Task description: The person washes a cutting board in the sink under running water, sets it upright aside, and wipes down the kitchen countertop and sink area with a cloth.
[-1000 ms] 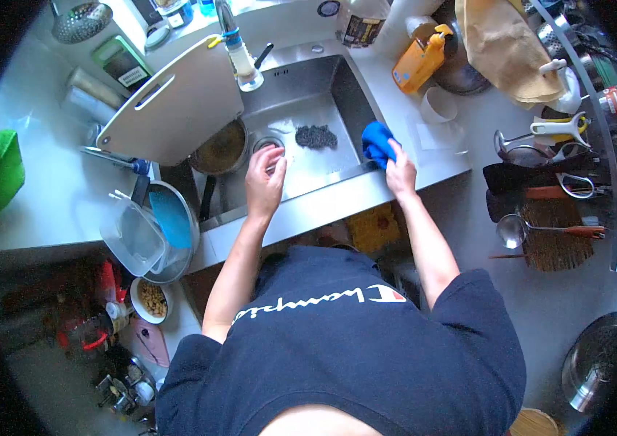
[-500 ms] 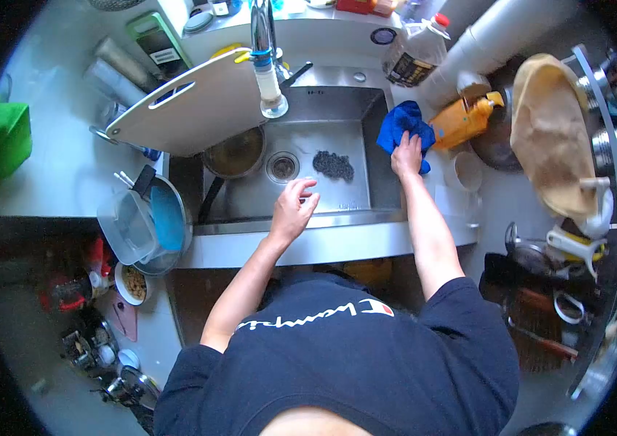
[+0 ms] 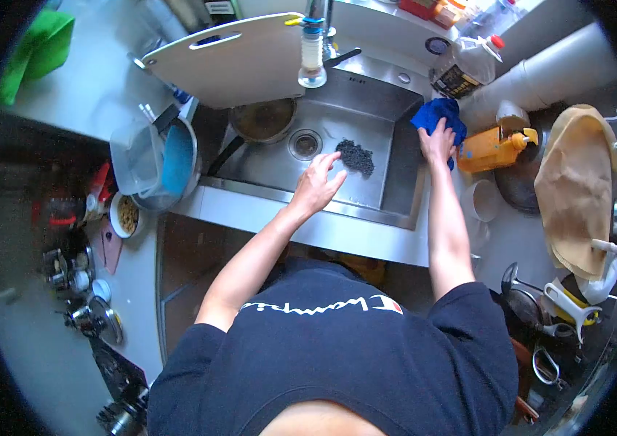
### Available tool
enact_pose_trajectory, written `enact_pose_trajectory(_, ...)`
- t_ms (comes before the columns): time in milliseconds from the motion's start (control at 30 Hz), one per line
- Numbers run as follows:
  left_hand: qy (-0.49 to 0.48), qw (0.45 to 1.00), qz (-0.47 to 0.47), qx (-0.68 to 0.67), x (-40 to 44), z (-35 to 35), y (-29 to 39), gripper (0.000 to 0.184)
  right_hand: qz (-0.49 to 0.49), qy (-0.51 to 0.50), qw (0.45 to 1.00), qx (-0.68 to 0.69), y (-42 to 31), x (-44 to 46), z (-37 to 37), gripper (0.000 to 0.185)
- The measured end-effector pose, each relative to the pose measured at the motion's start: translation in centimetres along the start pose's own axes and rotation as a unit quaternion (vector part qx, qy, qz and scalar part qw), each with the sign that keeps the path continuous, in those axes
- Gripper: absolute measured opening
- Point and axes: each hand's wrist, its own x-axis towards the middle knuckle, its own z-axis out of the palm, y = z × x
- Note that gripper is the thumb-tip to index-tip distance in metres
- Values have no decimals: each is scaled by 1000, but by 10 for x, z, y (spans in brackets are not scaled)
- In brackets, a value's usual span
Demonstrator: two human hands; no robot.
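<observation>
My left hand (image 3: 318, 182) is held over the front of the steel sink (image 3: 388, 202), fingers apart and nothing in it. Just beyond its fingertips a dark grey scouring pad (image 3: 355, 158) lies on the sink floor, right of the drain (image 3: 305, 144). On the counter at the sink's right edge, my right hand (image 3: 437, 143) has its fingers on a crumpled blue cloth (image 3: 435, 112), gripping it; part of the cloth is hidden under the hand. A pan (image 3: 268, 120) sits at the sink's left, its dark handle pointing toward the front.
A white cutting board (image 3: 228, 69) leans over the pan beside the faucet (image 3: 313, 62). Right of the cloth are an orange pump bottle (image 3: 486, 150), a white cup (image 3: 481, 200) and a clear jug (image 3: 466, 67). Stacked bowls and a plastic container (image 3: 137, 156) stand left.
The camera view has shifted and turned. My left hand has moved closer to the scouring pad, its fingers spreading more. My right hand stays on the blue cloth.
</observation>
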Motion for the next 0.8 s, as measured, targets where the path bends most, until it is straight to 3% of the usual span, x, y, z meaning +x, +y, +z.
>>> enact_pose_trajectory(67, 43, 993, -19, -107, 12, -2, 4, 43, -140, 181, 964, 139, -8, -14, 23, 68)
enact_pose_trajectory(100, 55, 964, -62, -254, 22, -3, 11, 41, -148, 99, 931, 318, -31, -38, 14, 64)
enact_pose_trajectory(133, 66, 910, -98, -397, 31, -3, 22, 38, -75, -93, 839, 531, -57, -65, 8, 60)
enact_pose_trajectory(167, 86, 850, -110, -509, 38, -1, 27, 35, 56, -246, 664, 703, -83, -97, -3, 54)
enact_pose_trajectory(200, 99, 780, -166, -596, 42, -1, 32, 33, 95, -404, 447, 792, -88, -105, 9, 44)
enact_pose_trajectory(267, 124, 697, -200, -678, 45, 13, 31, 30, 71, -376, 415, 825, -138, -148, -32, 28)
enact_pose_trajectory(300, 152, 814, -71, -556, 46, 31, 14, 31, 101, -383, 413, 820, -141, -140, -12, 26)
enact_pose_trajectory(333, 173, 895, 58, -407, 43, 41, -2, 32, 130, -388, 412, 814, -140, -126, 12, 25)
enact_pose_trajectory(367, 193, 961, 52, -190, 11, 9, 43, 38, 109, -432, 388, 807, -141, -120, 19, 24)
enact_pose_trajectory(400, 196, 961, 27, -193, -4, 1, 59, 42, 97, -478, 346, 802, -147, -128, 2, 26)
enact_pose_trajectory(500, 173, 965, 139, -142, -15, -19, 54, 42, 32, -478, 438, 760, -163, -139, -47, 23)
enact_pose_trajectory(567, 211, 942, 247, -79, -27, -38, 63, 43, -53, -526, 450, 720, -171, -149, -78, 25)
enact_pose_trajectory(667, 123, 956, 265, -3, -48, -78, 49, 35, -177, -583, 492, 622, -167, -155, -88, 35)
enact_pose_trajectory(700, 125, 958, 241, 91, -51, -86, 31, 30, -283, -518, 689, 421, -159, -140, -53, 40)
enact_pose_trajectory(733, 160, 948, 190, 197, -58, -90, 2, 31, -363, -400, 821, 183, -156, -129, -19, 46)
enact_pose_trajectory(767, 168, 964, 125, 164, -72, -104, -10, 32, -448, -123, 884, -48, -152, -159, -24, 49)
enact_pose_trajectory(800, 176, 974, 60, 130, -87, -122, -19, 33, -413, -231, 844, 252, -156, -153, 1, 41)
